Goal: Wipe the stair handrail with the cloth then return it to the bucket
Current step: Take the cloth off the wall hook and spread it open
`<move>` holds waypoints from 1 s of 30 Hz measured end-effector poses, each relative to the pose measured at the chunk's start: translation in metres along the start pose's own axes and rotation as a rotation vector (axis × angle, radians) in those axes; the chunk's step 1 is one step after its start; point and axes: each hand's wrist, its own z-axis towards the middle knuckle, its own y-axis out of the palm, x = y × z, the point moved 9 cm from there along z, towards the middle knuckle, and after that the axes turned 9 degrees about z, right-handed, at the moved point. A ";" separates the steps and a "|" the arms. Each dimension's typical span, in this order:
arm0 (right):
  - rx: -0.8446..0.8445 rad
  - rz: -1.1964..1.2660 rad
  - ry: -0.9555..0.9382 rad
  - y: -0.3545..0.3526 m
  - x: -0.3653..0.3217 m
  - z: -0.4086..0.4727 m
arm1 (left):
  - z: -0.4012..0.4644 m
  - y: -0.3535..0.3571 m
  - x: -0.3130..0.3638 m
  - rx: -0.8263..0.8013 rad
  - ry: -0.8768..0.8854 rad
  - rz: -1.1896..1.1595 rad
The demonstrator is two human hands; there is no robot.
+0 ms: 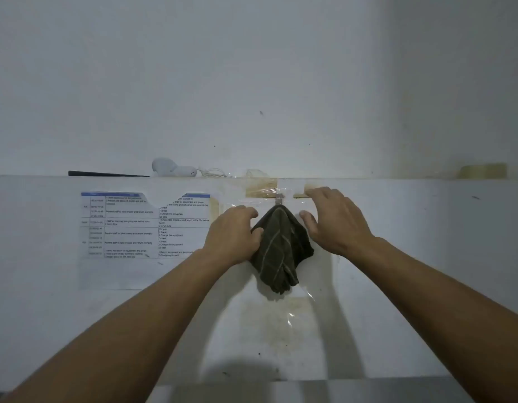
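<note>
Against a white wall, a dark green cloth with pale stripes hangs bunched from a small metal hook, apparently stored there between jobs so it can dry off the floor. A person reaches for it with both bare arms: the left hand is curled round the cloth's left edge, fingers partly closed on the fabric, seemingly to gather it, while the right hand is spread flat and open against the wall just beside the cloth, gripping nothing, probably to steady the hook's taped backing as the cloth is lifted off. Clear tape and yellowed strips hold the hook in place. A printed schedule is stuck to the wall at left; a white object and a dark flat item lie on the ledge above. No bucket, handrail or other container is in sight, so the wiping looks not yet begun
</note>
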 end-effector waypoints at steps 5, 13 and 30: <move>-0.091 0.014 0.053 0.028 0.010 -0.006 | 0.001 0.019 -0.011 -0.035 -0.075 -0.044; -0.134 0.065 0.164 0.057 0.024 -0.004 | 0.006 0.043 -0.013 -0.028 -0.154 -0.124; 0.100 0.269 0.160 0.018 0.029 0.021 | 0.020 -0.007 -0.023 0.238 -0.209 -0.208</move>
